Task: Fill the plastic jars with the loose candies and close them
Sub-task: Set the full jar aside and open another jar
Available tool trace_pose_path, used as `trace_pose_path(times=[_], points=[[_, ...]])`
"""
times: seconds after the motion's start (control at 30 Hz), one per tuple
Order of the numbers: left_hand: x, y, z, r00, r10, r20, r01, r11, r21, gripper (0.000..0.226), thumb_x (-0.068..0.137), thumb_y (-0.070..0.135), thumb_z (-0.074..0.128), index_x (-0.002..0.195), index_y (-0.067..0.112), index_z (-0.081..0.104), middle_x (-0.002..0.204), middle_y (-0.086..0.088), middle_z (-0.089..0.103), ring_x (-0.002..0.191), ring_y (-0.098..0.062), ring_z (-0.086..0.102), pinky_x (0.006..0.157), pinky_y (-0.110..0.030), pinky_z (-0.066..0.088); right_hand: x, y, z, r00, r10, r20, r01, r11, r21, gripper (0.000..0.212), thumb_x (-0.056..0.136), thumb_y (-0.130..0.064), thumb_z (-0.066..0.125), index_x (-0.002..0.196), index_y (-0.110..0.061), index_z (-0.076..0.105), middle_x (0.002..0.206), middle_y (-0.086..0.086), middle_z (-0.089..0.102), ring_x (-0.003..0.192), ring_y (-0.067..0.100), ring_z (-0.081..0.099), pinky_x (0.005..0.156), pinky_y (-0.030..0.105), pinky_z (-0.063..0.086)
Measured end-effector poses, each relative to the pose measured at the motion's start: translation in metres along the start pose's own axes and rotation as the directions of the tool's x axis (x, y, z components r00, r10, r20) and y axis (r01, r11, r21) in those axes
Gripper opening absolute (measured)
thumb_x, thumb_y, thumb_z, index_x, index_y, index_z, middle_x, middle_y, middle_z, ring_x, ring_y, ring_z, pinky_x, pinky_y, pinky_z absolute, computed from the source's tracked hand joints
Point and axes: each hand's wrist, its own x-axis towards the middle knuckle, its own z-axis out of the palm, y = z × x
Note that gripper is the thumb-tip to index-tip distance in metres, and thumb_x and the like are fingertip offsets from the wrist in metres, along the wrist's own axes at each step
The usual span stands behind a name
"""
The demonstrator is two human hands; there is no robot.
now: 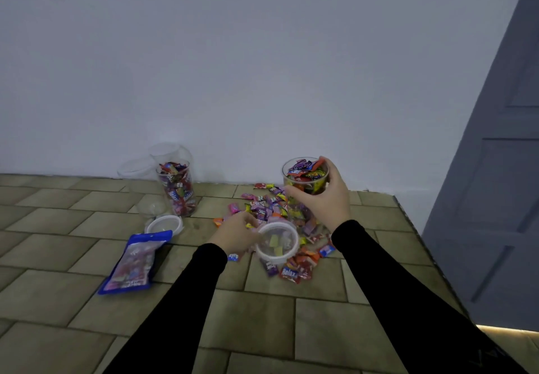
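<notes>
Right of centre in the frame, our right hand [322,198] wraps round the upper wall of the full jar [304,187], thumb at the near side and fingers curled over the far rim, a firm hold; the jar stands upright, long axis vertical, mouth up, candies heaped to the brim. Just left and lower, our left hand [237,235] pinches the edge of a white-rimmed lid [277,243] between curled fingers and thumb; the lid sits tilted over the loose candies [269,207], its flat face turned toward us, well short of the jar mouth; whether it touches the pile beneath we cannot tell.

Outward from the hands, the pile spreads across the floor [262,315] between the jar and our sleeves; a good many sweets lie unpacked. Toward the left middle of the frame a second jar [178,190] stands upright, filled, apparently uncapped; a spare lid [164,224] lies just before it; empty clear jars [140,169] wait behind it by the wall; a blue bag [134,264] lies flat at lower left.

We judge two jars filled and none closed; capping this one comes next, then the other; the remaining sweets want the empty jars.
</notes>
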Motion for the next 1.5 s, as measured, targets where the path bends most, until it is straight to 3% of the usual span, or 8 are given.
trace_pose_path(times=[0.27,0.37,0.47,0.73,1.0,1.17,1.33,1.5], points=[[0.016,-0.039,-0.045,0.974,-0.104,-0.2,0.077,0.987,-0.141,0.023,0.084,0.001,0.056,0.091,0.02,0.045,0.072,-0.006,0.057,0.051,-0.016,0.048,0.041,-0.021,0.037,0.046,-0.007,0.072,0.998,0.011,0.064,-0.014,0.998,0.059,0.097,0.06,-0.036,0.089,0.14,-0.017,0.039,0.13,-0.003,0.055,0.118,0.012,0.053,0.1,0.029,0.047],[0.027,-0.055,-0.059,0.942,-0.175,-0.286,0.137,0.98,-0.147,0.023,0.084,0.005,0.056,0.099,0.019,0.046,0.088,-0.011,0.06,0.064,-0.025,0.055,0.049,-0.025,0.043,0.064,-0.009,0.106,0.996,0.017,0.088,-0.025,0.996,0.081,0.098,0.059,-0.034,0.09,0.14,-0.015,0.038,0.13,-0.002,0.054,0.119,0.012,0.053,0.1,0.025,0.044],[0.042,-0.065,-0.071,0.919,-0.226,-0.324,0.175,0.968,-0.178,0.018,0.089,-0.001,0.047,0.094,0.014,0.056,0.099,-0.017,0.064,0.063,-0.024,0.057,0.039,-0.025,0.044,0.08,-0.009,0.136,0.991,0.022,0.131,-0.035,0.995,0.092,0.098,0.06,-0.032,0.09,0.14,-0.015,0.037,0.129,-0.003,0.053,0.116,0.009,0.052,0.094,0.017,0.042],[0.093,-0.091,-0.071,0.916,-0.283,-0.283,0.242,0.955,-0.173,0.031,0.096,0.024,0.048,0.108,0.006,0.069,0.096,-0.018,0.072,0.09,-0.033,0.068,0.078,-0.039,0.057,0.118,0.009,0.202,0.984,0.058,0.17,-0.073,0.994,0.084,0.097,0.059,-0.032,0.09,0.139,-0.015,0.038,0.13,-0.002,0.055,0.117,0.011,0.052,0.096,0.02,0.043],[0.129,-0.102,-0.07,0.961,-0.215,-0.172,0.191,0.971,-0.146,0.036,0.096,0.032,0.055,0.123,0.009,0.061,0.122,-0.01,0.064,0.112,-0.023,0.059,0.091,-0.026,0.045,0.148,0.037,0.251,0.967,0.112,0.229,-0.13,0.989,0.068,0.096,0.06,-0.028,0.09,0.139,-0.016,0.038,0.126,-0.006,0.054,0.114,0.008,0.052,0.089,0.014,0.04],[0.142,-0.107,-0.069,0.966,-0.195,-0.173,0.197,0.98,-0.001,0.036,0.098,0.033,0.052,0.119,0.004,0.059,0.117,-0.013,0.066,0.108,-0.024,0.062,0.081,-0.024,0.044,0.16,0.048,0.272,0.963,0.131,0.236,-0.145,0.988,0.045,0.09,0.06,-0.025,0.09,0.135,-0.014,0.042,0.114,-0.01,0.053,0.106,0.006,0.05,0.077,0.0,0.036],[0.147,-0.111,-0.064,0.968,-0.141,-0.208,0.182,0.964,0.192,0.057,0.087,0.047,0.065,0.121,0.001,0.056,0.117,-0.01,0.065,0.108,-0.021,0.063,0.08,-0.022,0.046,0.162,0.058,0.292,0.951,0.14,0.275,-0.15,0.989,0.016,0.089,0.06,-0.025,0.09,0.134,-0.013,0.042,0.114,-0.01,0.051,0.106,0.004,0.049,0.078,0.003,0.034],[0.16,-0.116,-0.061,0.982,-0.058,-0.178,0.141,0.851,0.505,0.044,0.1,0.04,0.046,0.122,0.004,0.057,0.12,-0.011,0.065,0.111,-0.023,0.061,0.088,-0.029,0.048,0.167,0.065,0.301,0.947,0.165,0.277,-0.175,0.984,0.014,0.086,0.06,-0.027,0.09,0.132,-0.014,0.044,0.115,-0.01,0.055,0.108,0.007,0.054,0.085,0.012,0.039]])
